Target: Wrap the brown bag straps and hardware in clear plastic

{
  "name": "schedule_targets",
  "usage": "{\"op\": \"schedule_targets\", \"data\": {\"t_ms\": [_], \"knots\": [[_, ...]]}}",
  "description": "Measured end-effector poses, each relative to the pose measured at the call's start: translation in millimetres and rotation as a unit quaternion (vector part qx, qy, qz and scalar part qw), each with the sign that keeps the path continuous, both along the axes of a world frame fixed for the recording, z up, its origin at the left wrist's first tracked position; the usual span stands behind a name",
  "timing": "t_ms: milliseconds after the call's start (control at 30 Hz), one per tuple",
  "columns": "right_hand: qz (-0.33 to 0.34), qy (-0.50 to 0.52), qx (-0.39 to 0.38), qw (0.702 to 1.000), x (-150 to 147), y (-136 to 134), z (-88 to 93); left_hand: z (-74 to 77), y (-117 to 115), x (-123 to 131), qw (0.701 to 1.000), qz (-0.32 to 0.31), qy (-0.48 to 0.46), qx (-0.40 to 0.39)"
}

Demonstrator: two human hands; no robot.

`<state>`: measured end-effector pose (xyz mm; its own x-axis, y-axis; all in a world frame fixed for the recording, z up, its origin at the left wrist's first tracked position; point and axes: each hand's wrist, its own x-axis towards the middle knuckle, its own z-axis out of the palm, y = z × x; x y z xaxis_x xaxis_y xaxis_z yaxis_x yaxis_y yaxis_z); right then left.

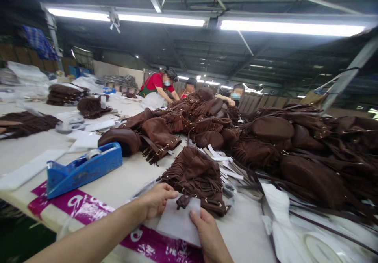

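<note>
A small white sheet (178, 223), paper or thin foam, is stretched between my two hands, close to the table's front edge. My left hand (158, 200) pinches its upper left corner between thumb and fingers. On its right edge, my right hand (208, 229) grips with the thumb on top. A short dark brown leather piece (183, 201), like a drawstring toggle, lies over the sheet's upper edge. Just beyond is a brown fringed leather bag (196, 172) with gold eyelets, lying on its side. Whether the toggle is attached to this bag I cannot tell.
A blue tape dispenser (85, 168) stands left on the white table (141, 184), beside purple printed plastic (88, 208). Brown bags (265, 137) are heaped from centre to right. White paper strips (224, 162) lie before the heap. Several co-workers (156, 85) are behind it.
</note>
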<state>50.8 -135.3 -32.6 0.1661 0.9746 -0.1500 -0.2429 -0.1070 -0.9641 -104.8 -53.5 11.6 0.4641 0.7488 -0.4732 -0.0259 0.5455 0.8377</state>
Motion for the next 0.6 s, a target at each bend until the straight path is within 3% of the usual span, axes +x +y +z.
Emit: {"op": "schedule_targets", "data": {"t_ms": [133, 300, 467, 600], "knots": [[-0.015, -0.034, 0.006, 0.999, -0.2, 2.2, -7.6, -4.3, -6.6, 3.6, 0.998, -0.021, -0.045, -0.050], [-0.003, -0.051, -0.001, 0.999, 0.9, 1.7, -8.9, -9.0, -8.5, 15.3, 0.994, 0.040, 0.078, 0.071], [0.064, -0.010, -0.051, 0.997, 2.2, -2.3, 5.6, -10.5, -6.1, 21.6, 0.984, 0.038, 0.116, 0.130], [0.035, -0.102, -0.001, 0.994, 4.8, -3.9, 14.5, -10.0, -8.1, 23.8, 0.974, 0.030, 0.136, 0.181]]}}
